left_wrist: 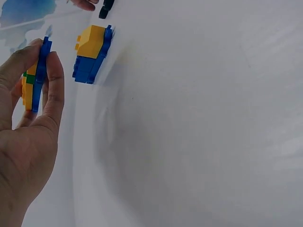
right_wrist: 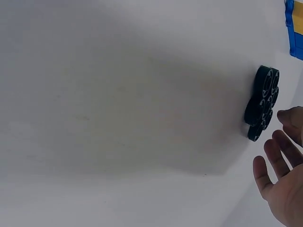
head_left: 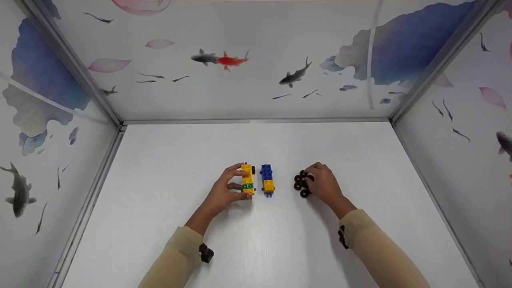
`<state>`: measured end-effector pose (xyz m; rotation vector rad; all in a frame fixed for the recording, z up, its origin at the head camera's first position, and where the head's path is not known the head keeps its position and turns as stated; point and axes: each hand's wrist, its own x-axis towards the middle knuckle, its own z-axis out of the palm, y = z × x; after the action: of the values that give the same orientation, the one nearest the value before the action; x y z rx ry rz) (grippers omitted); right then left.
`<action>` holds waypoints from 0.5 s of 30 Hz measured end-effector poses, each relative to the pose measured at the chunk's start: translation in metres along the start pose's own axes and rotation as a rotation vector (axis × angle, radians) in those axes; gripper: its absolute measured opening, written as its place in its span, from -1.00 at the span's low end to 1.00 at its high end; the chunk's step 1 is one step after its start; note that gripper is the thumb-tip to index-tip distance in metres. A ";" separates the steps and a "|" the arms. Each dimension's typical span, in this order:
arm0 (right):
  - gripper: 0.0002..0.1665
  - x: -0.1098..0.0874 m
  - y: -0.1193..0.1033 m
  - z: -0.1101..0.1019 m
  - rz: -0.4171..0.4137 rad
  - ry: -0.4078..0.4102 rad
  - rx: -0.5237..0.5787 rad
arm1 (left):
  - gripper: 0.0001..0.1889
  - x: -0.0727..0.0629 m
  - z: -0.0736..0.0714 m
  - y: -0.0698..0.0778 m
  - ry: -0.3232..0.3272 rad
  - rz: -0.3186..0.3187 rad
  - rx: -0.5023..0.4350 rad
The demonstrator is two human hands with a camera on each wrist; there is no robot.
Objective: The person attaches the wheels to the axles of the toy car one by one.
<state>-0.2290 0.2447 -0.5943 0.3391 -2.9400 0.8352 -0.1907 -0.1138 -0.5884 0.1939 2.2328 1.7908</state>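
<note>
In my left hand point(head_left: 224, 192) is a toy car of building blocks point(head_left: 247, 180), gripped at its ends between thumb and fingers. It has yellow and green blocks on a blue base, with a black wheel point(head_left: 253, 170) at its far right corner. Just right of it, a second block car point(head_left: 267, 179), blue with a yellow end, stands on the table without wheels. Farther right lies a cluster of several small black wheels point(head_left: 297, 186). My right hand point(head_left: 326, 186) is beside these wheels, its fingers loosely bent; the right wrist view shows nothing held.
A white tabletop point(head_left: 256, 248) lies under everything. White panels point(head_left: 256, 96) painted with fish and petals enclose it at the back and both sides, joined by grey metal edging. A dark wrist device point(head_left: 206, 253) sticks out from the left sleeve.
</note>
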 end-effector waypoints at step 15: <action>-0.82 -0.003 0.013 0.000 0.008 -0.040 -0.061 | -0.51 -0.001 0.000 -0.002 0.020 0.007 -0.004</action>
<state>-0.2291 0.2563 -0.6009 0.3452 -2.9984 0.7470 -0.1900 -0.1145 -0.5907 0.1842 2.2447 1.8091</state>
